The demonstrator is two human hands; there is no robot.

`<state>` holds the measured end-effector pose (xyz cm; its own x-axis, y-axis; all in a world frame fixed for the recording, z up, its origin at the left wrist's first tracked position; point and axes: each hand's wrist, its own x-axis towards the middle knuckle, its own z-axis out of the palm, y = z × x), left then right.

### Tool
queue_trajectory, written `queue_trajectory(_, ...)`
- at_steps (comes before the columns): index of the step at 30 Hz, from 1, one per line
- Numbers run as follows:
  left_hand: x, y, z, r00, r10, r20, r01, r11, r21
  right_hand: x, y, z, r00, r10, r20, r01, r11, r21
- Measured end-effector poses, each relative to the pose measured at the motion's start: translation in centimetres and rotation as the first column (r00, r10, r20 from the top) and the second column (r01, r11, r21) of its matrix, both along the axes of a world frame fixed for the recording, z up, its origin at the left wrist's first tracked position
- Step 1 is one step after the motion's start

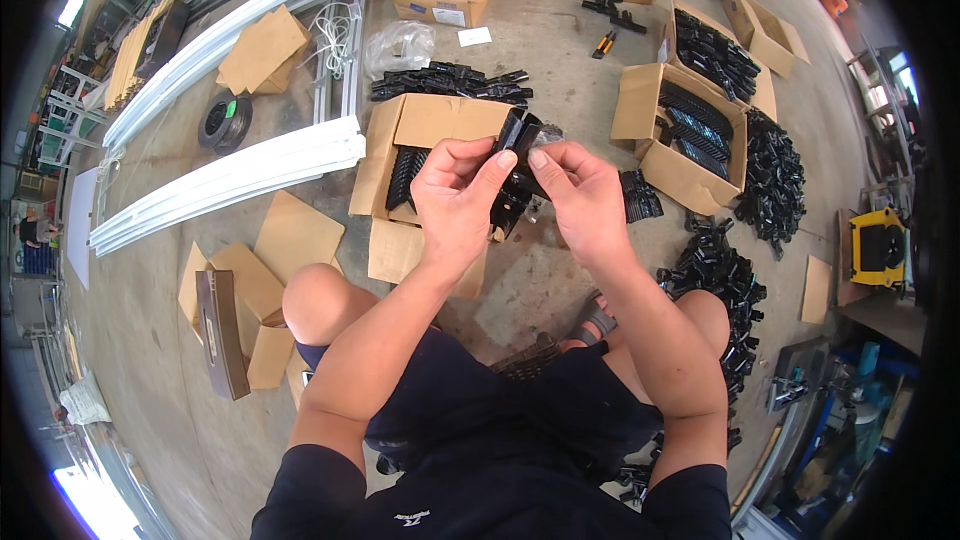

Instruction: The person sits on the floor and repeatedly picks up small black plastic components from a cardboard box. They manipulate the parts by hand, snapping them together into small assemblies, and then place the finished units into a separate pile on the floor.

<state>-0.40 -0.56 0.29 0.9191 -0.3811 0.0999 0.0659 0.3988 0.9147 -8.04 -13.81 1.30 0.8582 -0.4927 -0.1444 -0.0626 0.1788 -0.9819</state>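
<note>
A small glossy black bracket-like part [514,128] is held up between both hands in front of me. My left hand [458,198] pinches it between thumb and curled fingers. From the other side, my right hand [583,198] grips it with thumb and forefinger. Just beyond and below the hands stands an open cardboard box [380,175] with rows of similar black parts inside, partly hidden by my left hand. A heap of loose black parts [450,83] lies behind that box.
To the right, another open carton [690,195] holds stacked black parts, beside large loose piles [775,170]. Long white metal rails [230,178] lie on the left, near a black wire coil [225,122]. A yellow-handled cutter [604,44] rests farther off. Flattened cardboard [295,230] lies left of my knee.
</note>
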Motion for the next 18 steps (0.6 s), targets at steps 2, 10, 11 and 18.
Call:
queue_trajectory(2,0.0,0.0,0.1,1.000,0.000,0.006,0.000,1.000,-0.024,0.2,0.4,0.9,0.997,-0.037,0.072,0.030,0.995,0.093)
queue_trajectory(10,0.1,0.5,-0.1,1.000,0.007,0.025,-0.007,1.000,-0.009,0.2,0.5,0.5,0.996,0.032,0.080,-0.040,0.994,0.097)
queue_trajectory(11,0.1,0.7,-0.1,1.000,0.006,0.023,-0.006,1.000,-0.011,0.3,0.7,0.4,0.996,0.033,0.083,-0.040,0.995,0.090)
queue_trajectory(18,0.2,0.8,0.1,1.000,-0.009,-0.003,0.008,0.999,-0.050,0.5,0.7,1.0,0.998,0.023,0.054,-0.024,1.000,0.020)
